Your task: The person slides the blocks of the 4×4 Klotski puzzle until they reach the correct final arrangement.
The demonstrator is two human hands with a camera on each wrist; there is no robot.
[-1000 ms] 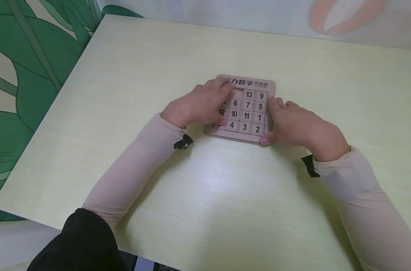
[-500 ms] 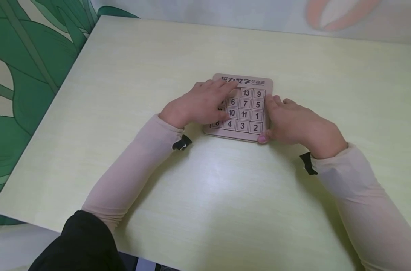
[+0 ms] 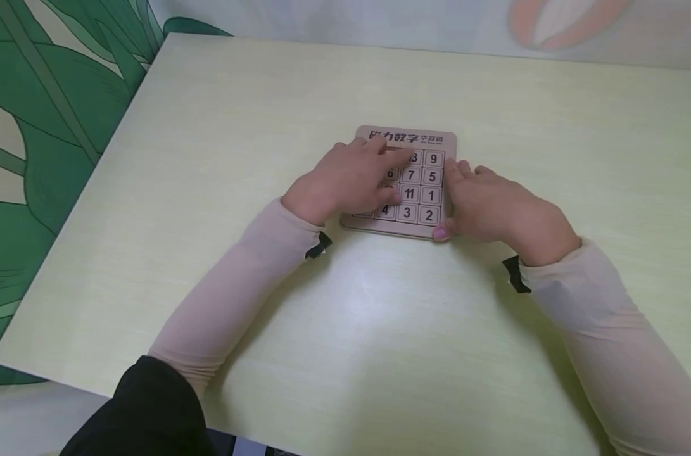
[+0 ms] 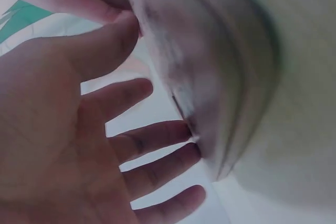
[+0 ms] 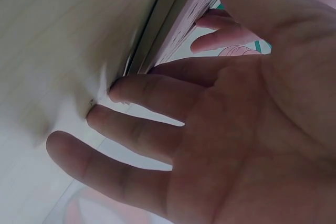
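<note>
A flat pinkish board (image 3: 399, 232) with numbered square tiles lies on the table. Over its left part is my left hand (image 3: 351, 177), fingers spread; the index fingertip is at the 13 tile (image 3: 418, 158) and the thumb tip near the 10, covering several left tiles. My right hand (image 3: 493, 206) rests along the board's right edge, its thumb at the lower right corner. In the left wrist view the left hand (image 4: 94, 129) has extended fingers beside the board (image 4: 205, 66). The right wrist view shows the right hand (image 5: 210, 124) with spread fingers against the board's side (image 5: 157, 22).
The pale table (image 3: 254, 114) surrounds the board. Behind the table is a light wall (image 3: 379, 22), with green leaf artwork (image 3: 66, 101) at the left. A dark sleeve (image 3: 142, 411) crosses the front left edge, and dark objects show below that edge.
My left hand has moved right across the board, its index finger from the upper left area to the 13 tile. The right hand stays at the right edge. The view has shifted slightly.
</note>
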